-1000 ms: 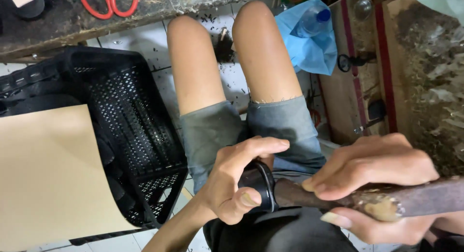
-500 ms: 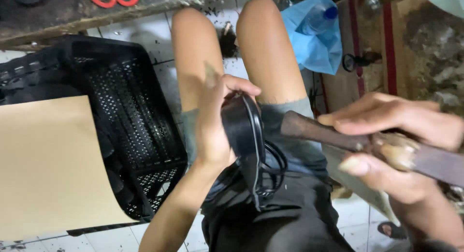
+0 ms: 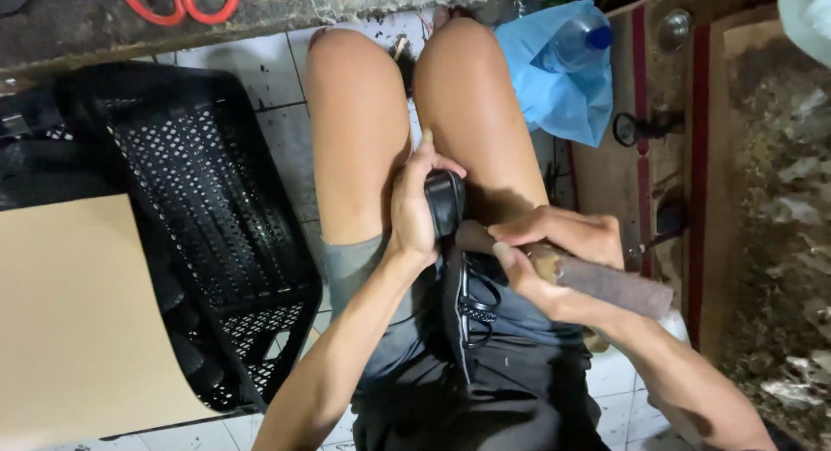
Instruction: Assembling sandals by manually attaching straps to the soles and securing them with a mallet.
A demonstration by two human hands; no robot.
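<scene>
left hand [image 3: 414,210]: grips black shoe [image 3: 445,202] | right hand [image 3: 554,248]: holds wooden tool [image 3: 597,282]

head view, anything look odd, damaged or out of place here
Nothing spilled. The wooden handle in the right hand looks worn and chipped, and red scissors lie on the grimy ledge above the black crate.

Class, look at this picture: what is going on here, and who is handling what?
A seated person works over their lap. The left hand grips a black strapped shoe piece against the knees, while the right hand holds a brown, worn stick-like tool whose end meets that piece. A black plastic crate stands on the tiled floor beside the legs, with a blue bag holding a bottle on the other side.
</scene>
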